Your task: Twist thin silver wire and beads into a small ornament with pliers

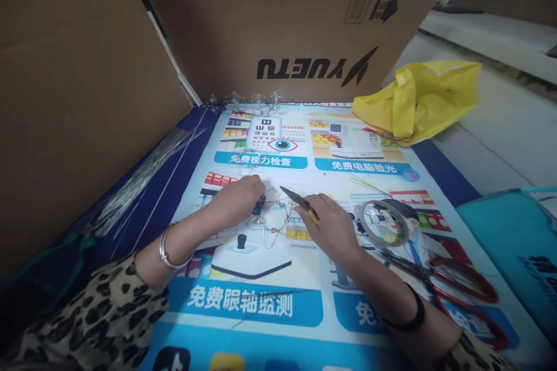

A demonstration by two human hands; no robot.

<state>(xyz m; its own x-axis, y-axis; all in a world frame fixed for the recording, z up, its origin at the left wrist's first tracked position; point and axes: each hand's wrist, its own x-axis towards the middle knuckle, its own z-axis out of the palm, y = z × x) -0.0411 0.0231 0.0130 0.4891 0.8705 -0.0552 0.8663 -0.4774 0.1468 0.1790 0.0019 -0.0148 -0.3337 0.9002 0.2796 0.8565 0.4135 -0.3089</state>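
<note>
My left hand (241, 200) is closed at the left side of a thin wire ring with small beads (274, 230), pinching it. Something small and dark blue (259, 206) shows at those fingertips; its kind is unclear. In my right hand (331, 225) is a pair of pliers (300, 201) with dark, pointed jaws and yellow-and-black handles, the tip aimed left above the ring. From here I cannot tell whether the jaws touch the wire. The ring is just over a printed poster sheet (270, 316).
Cardboard (217, 23) walls in the back and left. Loose wires (143, 179) lie at left; beaded wire pieces (248, 102) sit at the back. On the right are a tape roll (406, 231), red-handled scissors (435, 278), a yellow bag (429, 101) and a teal bag (513, 243).
</note>
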